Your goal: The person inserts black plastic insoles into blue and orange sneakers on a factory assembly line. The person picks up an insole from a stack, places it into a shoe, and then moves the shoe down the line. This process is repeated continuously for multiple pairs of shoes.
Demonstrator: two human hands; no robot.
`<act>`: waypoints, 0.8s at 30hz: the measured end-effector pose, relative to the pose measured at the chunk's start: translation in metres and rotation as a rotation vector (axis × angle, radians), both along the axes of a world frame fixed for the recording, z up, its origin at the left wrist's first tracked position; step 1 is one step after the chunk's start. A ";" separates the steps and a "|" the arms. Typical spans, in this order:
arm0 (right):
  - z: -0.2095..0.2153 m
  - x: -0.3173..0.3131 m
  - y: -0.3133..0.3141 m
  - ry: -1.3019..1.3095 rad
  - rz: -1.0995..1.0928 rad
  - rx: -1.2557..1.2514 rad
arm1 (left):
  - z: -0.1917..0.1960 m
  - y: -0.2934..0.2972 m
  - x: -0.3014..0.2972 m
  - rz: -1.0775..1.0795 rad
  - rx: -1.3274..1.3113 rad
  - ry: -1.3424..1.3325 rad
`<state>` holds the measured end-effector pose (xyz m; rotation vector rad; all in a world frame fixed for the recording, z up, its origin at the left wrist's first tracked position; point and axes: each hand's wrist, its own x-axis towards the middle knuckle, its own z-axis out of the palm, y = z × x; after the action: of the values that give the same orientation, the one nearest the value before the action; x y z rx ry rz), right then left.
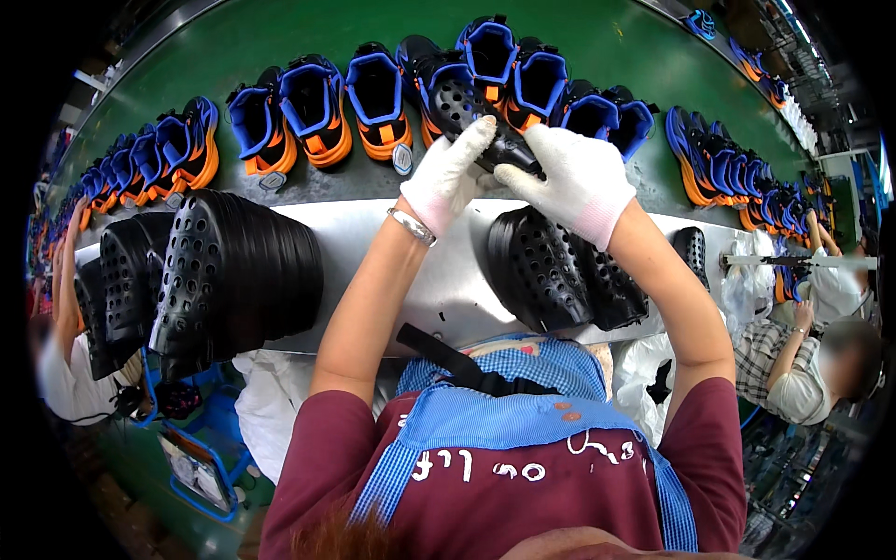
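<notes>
In front of me, both white-gloved hands grip a black plastic shoe insert (456,101) with round holes over its toe end. My left hand (444,177) closes on its near left side, fingertips on the holed part. My right hand (581,179) pinches the other end, thumb below and fingers above. The insert is held up over the near sneakers and hides part of them. Beyond it stand black and blue sneakers with orange soles, such as one sneaker (377,89) left of my hands. Nested black inserts (546,266) lie below my right hand.
A taller stack of nested inserts (238,271) leans at the left on the silver metal ledge (411,289). More sneakers (723,168) line the green conveyor (616,47) to the right. Clear plastic bags (749,280) hang at right. Other people (793,364) work on both sides.
</notes>
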<state>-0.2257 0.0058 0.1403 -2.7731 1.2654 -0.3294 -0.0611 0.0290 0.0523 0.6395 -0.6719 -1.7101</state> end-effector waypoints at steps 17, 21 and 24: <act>0.020 0.065 -0.079 0.398 -0.019 0.314 | -0.029 -0.036 0.016 -0.068 0.308 0.371; 0.006 0.079 -0.077 0.411 -0.028 0.238 | -0.023 -0.034 0.022 -0.094 0.293 0.307; 0.010 0.089 -0.085 0.427 0.003 0.240 | -0.005 -0.032 0.040 -0.150 0.483 0.155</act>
<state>-0.1371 -0.0793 0.1507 -2.7156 1.2728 0.4129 -0.0209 -0.0027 0.0476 0.7921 -0.1963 -2.0597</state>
